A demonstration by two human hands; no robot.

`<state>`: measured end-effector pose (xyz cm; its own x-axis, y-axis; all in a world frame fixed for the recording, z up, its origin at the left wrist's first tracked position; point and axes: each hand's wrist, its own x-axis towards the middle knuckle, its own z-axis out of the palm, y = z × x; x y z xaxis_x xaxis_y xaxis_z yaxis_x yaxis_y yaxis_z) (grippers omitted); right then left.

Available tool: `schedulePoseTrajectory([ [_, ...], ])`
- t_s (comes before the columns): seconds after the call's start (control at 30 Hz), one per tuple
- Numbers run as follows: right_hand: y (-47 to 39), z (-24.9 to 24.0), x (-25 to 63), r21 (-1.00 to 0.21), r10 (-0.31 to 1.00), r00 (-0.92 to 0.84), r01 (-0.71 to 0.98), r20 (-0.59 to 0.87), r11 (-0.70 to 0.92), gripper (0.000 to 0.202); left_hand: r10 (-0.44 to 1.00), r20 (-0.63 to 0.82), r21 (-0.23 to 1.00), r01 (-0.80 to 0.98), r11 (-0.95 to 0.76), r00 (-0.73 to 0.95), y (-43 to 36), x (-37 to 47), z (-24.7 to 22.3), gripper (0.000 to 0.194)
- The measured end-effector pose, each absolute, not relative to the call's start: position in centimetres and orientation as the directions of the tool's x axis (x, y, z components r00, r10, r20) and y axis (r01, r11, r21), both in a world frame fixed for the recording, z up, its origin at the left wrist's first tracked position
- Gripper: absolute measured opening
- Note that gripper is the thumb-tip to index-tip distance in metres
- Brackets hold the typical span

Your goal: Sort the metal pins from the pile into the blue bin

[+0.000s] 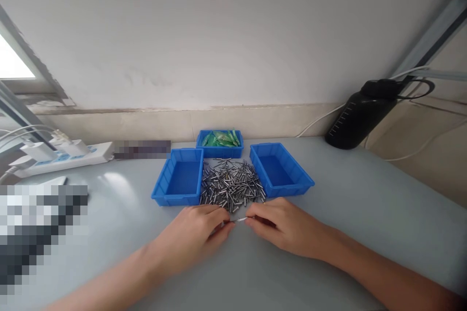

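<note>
My left hand (200, 228) is closed in a pinch, thumb against fingers, at the front edge of a loose pile of short metal pins (231, 182). Facing it, my right hand (284, 226) pinches too. A small shiny metal pin (242, 219) bridges the gap between the two sets of fingertips. Whether it is one pin or two meeting end to end, I cannot tell. Blue plastic bins flank the pile: a left bin (177, 199) and a right bin (292, 187). Behind the pile stands a smaller blue bin (220, 153) holding green plastic packets (221, 138).
A black water bottle (359, 112) stands at the back right, with a white cable behind it. At the left lies a white power strip (73, 155) with plugs in it. Pixelated objects cover parts of the grey table (109, 228) at the left. A wall closes off the back.
</note>
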<state>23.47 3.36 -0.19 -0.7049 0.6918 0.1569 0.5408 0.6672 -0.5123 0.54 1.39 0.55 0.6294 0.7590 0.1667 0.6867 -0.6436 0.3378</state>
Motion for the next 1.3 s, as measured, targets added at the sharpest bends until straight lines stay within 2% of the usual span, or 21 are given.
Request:
schedulePoseTrajectory([
  [0.07, 3.5, -0.2, 23.6, -0.503, 0.702, -0.691, 0.551, 0.172, 0.666, 0.023, 0.775, 0.163, 0.357, 0.696, -0.624, 0.611, 1.5, 0.5, 0.8, 0.017],
  [0.2, 3.5, -0.5, 23.5, -0.467, 0.688, -0.707, 0.559, 0.163, 0.685, 0.017, 0.753, 0.248, 0.399, 0.645, -0.652, 0.609, 1.4, 0.3, 0.8, 0.014],
  [0.43, 3.2, -0.9, 22.9, -0.415, 0.631, -0.767, 0.539, 0.118, 0.733, 0.019, 0.583, 0.332, 0.304, 0.501, -0.810, 0.741, 0.9, 0.7, 0.4, 0.019],
  [0.53, 3.3, -0.8, 23.0, -0.406, 0.617, -0.776, 0.526, 0.130, 0.747, 0.018, 0.622, 0.326, 0.321, 0.535, -0.781, 0.712, 1.1, 0.7, 0.6, 0.018],
  [0.67, 3.5, -0.6, 23.3, -0.379, 0.621, -0.767, 0.532, 0.164, 0.757, 0.018, 0.718, 0.238, 0.354, 0.630, -0.691, 0.654, 1.3, 0.3, 0.9, 0.020],
  [0.8, 3.4, -0.4, 23.6, -0.351, 0.624, -0.746, 0.534, 0.232, 0.769, 0.021, 0.751, 0.149, 0.320, 0.687, -0.652, 0.643, 1.4, 0.2, 0.8, 0.021],
  [0.97, 3.0, -0.4, 23.6, -0.336, 0.566, -0.749, 0.465, 0.345, 0.819, 0.021, 0.692, 0.115, 0.308, 0.637, -0.707, 0.713, 1.3, 0.5, 0.4, 0.018],
  [1.07, 3.2, 0.0, 23.8, -0.332, 0.560, -0.669, 0.451, 0.488, 0.828, 0.017, 0.678, 0.108, 0.311, 0.623, -0.717, 0.727, 1.2, 0.5, 0.6, 0.016],
  [1.13, 3.9, 0.3, 24.2, -0.281, 0.579, -0.544, 0.535, 0.607, 0.797, 0.014, 0.672, 0.110, 0.318, 0.615, -0.722, 0.733, 1.2, 0.5, 1.0, 0.017],
  [1.2, 4.9, 0.4, 24.8, -0.216, 0.620, -0.418, 0.686, 0.665, 0.695, 0.013, 0.663, 0.135, 0.328, 0.598, -0.731, 0.737, 1.2, 0.4, 1.3, 0.016],
  [1.3, 6.3, 0.1, 25.6, -0.176, 0.754, -0.329, 0.847, 0.569, 0.502, 0.018, 0.663, 0.210, 0.360, 0.573, -0.736, 0.719, 1.1, 0.3, 1.4, 0.014],
])
